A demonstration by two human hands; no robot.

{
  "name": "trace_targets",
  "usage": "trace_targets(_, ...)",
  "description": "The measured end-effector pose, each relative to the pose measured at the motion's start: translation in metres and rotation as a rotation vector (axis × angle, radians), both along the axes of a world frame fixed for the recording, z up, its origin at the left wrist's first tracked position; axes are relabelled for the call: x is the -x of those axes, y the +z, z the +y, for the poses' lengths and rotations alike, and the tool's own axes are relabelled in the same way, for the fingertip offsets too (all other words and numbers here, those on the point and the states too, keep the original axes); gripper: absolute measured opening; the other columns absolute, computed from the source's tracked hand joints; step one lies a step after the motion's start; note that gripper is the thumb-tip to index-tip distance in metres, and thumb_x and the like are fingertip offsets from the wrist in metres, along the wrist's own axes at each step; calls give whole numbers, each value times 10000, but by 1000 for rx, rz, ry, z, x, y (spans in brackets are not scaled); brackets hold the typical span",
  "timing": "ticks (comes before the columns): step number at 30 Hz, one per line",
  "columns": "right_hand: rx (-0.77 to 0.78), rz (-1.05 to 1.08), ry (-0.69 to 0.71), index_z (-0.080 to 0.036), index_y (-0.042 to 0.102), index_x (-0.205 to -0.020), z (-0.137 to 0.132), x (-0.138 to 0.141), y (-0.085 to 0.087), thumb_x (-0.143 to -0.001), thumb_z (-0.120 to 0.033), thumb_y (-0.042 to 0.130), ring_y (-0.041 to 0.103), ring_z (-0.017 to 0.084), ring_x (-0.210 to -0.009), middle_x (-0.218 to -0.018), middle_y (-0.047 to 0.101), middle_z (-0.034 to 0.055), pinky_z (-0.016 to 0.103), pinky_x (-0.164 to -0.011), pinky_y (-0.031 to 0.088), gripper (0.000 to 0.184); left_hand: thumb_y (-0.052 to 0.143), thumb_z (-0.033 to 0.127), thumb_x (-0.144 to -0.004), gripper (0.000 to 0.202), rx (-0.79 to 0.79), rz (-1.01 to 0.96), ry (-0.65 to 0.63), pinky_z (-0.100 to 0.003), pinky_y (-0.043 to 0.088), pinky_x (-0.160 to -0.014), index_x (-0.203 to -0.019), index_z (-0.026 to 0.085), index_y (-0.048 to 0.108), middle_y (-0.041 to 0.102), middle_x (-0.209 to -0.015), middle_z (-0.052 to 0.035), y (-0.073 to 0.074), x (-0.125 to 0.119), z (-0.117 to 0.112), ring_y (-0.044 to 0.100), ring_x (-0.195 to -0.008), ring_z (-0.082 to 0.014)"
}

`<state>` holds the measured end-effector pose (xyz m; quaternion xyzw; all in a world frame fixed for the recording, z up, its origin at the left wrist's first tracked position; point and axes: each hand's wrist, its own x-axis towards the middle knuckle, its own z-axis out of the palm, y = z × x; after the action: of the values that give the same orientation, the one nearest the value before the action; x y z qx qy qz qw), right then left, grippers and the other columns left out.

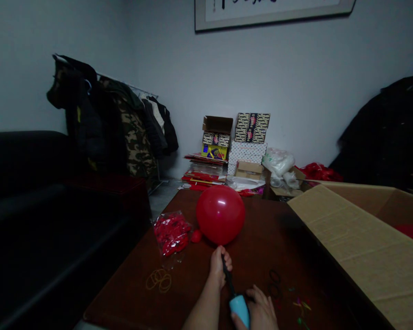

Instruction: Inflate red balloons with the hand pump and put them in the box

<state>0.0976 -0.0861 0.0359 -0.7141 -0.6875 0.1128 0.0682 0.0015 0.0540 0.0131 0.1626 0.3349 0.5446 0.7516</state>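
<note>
A round, inflated red balloon [220, 214] stands above the dark wooden table [258, 229], its neck at the black nozzle of a hand balloon pump. My left hand [220, 265] is closed around the balloon's neck and the nozzle tip. The pump's light blue body [240, 310] sits lower down, partly cut off by the bottom edge. My right hand [259, 309] wraps the blue body, thumb on one side and fingers on the other. Left of the balloon lies a clear plastic bag of red balloons [172, 233], with a single limp red balloon [196, 236] beside it.
Rubber bands [159, 280] lie at the table's left, with dark bands [274, 283] and coloured scraps [301, 304] at the right. An open cardboard box [358, 243] borders the right side. A black sofa [55, 229] stands left; stacked boxes [248, 153] are behind.
</note>
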Motion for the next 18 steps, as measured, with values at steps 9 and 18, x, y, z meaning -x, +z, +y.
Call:
trace_targets(9,-52,81,-43,-135,619,-1047,26,19,10,-812,-535,312,359,306,-1252,-1204,551,140,509,-1053,205,557,511,408,-663,276,-10,36,-51,-190,96,-348,-607,226,311,322,-388,91,-9,0,6,225,-294,-52)
trace_targets(18,-46,-14,-37,-141,663,-964,-1,13,-14,-794,-554,366,371,337,-1246,-1190,571,147,522,-1044,235,536,505,365,-660,226,1,47,-22,-190,105,-344,-618,220,336,323,-407,88,-4,0,-2,241,-303,-52)
